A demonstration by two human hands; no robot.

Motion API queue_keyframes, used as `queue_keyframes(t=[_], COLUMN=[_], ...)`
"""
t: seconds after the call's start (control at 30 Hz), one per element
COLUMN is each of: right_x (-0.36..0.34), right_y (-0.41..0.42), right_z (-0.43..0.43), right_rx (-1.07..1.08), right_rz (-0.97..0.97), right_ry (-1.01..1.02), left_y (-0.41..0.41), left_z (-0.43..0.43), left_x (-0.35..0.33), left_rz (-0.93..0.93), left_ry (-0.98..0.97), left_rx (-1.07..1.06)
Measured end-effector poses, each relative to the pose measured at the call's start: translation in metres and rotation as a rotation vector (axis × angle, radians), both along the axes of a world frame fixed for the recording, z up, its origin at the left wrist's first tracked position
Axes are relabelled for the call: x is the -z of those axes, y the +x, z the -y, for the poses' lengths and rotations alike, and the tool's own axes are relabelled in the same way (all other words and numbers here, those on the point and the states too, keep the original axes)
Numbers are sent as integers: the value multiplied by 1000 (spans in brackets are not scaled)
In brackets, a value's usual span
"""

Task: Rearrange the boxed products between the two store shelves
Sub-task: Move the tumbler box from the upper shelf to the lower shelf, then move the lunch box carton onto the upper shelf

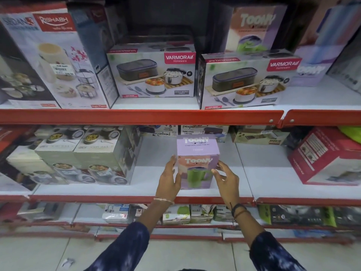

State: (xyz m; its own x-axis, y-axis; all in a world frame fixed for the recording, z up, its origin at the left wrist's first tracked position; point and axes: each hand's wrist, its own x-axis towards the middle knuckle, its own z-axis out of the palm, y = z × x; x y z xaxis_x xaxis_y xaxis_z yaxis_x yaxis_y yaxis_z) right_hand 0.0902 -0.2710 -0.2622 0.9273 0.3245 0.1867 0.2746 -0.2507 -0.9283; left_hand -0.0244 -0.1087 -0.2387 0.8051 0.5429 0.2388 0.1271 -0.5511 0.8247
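Observation:
A small lilac Toony tumbler box (197, 153) with a green mug pictured on its front stands upright on the middle shelf (230, 184). My left hand (169, 179) presses flat against its left side. On the opposite side, my right hand (226, 178) touches its right edge with spread fingers. Together both hands clasp the box. On the upper shelf (140, 116) stand two Varmora lunch boxes (151, 72) (246, 83), another Toony box (254, 29) behind them and a lilac Toony box (310, 69) at right.
A tall Rishabh box (52, 61) fills the upper shelf's left. Stacked snack-container boxes (86, 153) sit left of my hands, a tilted red box (328, 155) far right, Pexpo boxes (187, 131) at the back. White shelf surface shows either side of the held box.

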Motion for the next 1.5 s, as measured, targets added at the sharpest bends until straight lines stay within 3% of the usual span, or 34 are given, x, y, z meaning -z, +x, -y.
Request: queue_keyframes(t=[0.1, 0.23, 0.4, 0.5, 0.63, 0.8, 1.0, 1.13, 1.5], right_x=[-28, -105, -199, -225, -229, -223, -227, -242, -232], right_y=[1, 20, 74, 110, 146, 141, 98, 69, 31], right_z=[9, 22, 31, 33, 32, 41, 46, 38, 27], right_rx=[44, 168, 349, 380, 273, 207, 208, 198, 182], right_rz=[77, 310, 454, 398, 219, 111, 252, 330, 259], right_ry=[60, 212, 326, 210, 12, 122, 340, 422, 493], left_y=[-2, 14, 59, 87, 107, 98, 64, 39, -18], left_z=[6, 8, -3, -7, 0, 7, 4, -13, -40], left_x=[-19, -72, -164, -196, -209, -206, -216, -223, -223], left_rz=[169, 388, 440, 288, 129, 190, 388, 496, 332], left_ry=[128, 325, 255, 189, 71, -3, -96, -41, 96], left_rx=[-68, -2, -19, 9, 78, 95, -65, -192, -344])
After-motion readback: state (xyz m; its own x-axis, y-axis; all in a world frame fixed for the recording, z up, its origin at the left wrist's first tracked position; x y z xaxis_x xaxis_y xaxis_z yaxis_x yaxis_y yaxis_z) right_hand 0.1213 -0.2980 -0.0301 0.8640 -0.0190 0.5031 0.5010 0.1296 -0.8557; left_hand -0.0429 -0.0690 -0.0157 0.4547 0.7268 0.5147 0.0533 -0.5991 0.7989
